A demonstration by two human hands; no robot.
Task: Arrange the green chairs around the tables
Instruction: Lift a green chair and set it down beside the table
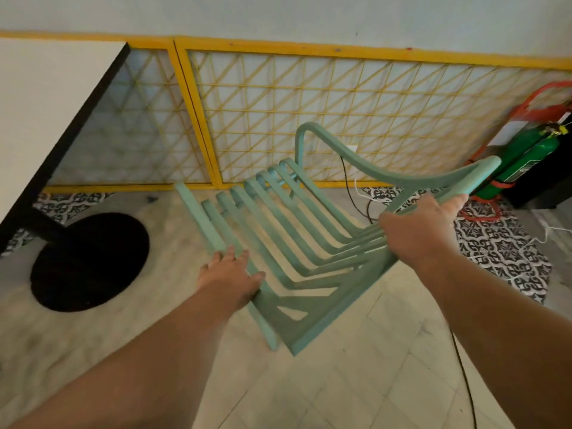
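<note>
A pale green slatted chair [288, 230] hangs tilted in front of me, its curved backrest rail up and to the right. My right hand [421, 230] grips the chair where the backrest rail meets the slats. My left hand [230, 275] lies with fingers spread against the near-left side rail of the seat. A white table top with a black edge [46, 113] fills the upper left, and its round black base [89, 261] rests on the floor left of the chair.
A yellow lattice fence [309, 97] runs along the wall behind the chair. A green cylinder [523, 159] with red hose stands at the right beside a dark cabinet. Cables [356, 187] trail over the patterned tiles. Pale floor tiles [356, 382] spread below me.
</note>
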